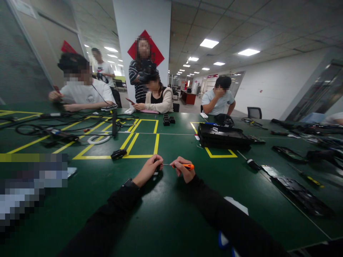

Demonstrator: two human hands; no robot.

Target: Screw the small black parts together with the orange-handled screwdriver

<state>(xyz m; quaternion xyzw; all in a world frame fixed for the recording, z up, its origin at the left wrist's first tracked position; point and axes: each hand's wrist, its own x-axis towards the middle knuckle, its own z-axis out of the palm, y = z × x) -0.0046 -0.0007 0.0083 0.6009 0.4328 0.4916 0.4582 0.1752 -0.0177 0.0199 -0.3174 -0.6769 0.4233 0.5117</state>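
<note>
Right hand (181, 167) pinches the small orange-handled metal screwdriver (180, 165); shaft runs toward 9 o'clock into the left hand (150, 168), closed around a small dark part, barely visible.

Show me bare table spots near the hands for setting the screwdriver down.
Bare green table lies between the two sleeves, below the left hand and right hand holding the orange screwdriver. Another free patch: inside the yellow box. Crowded: cables far left, black trays and parts right.

hands (166, 167) – 2 | screwdriver (184, 166) – 1 | seated people (158, 96) – 3
</note>
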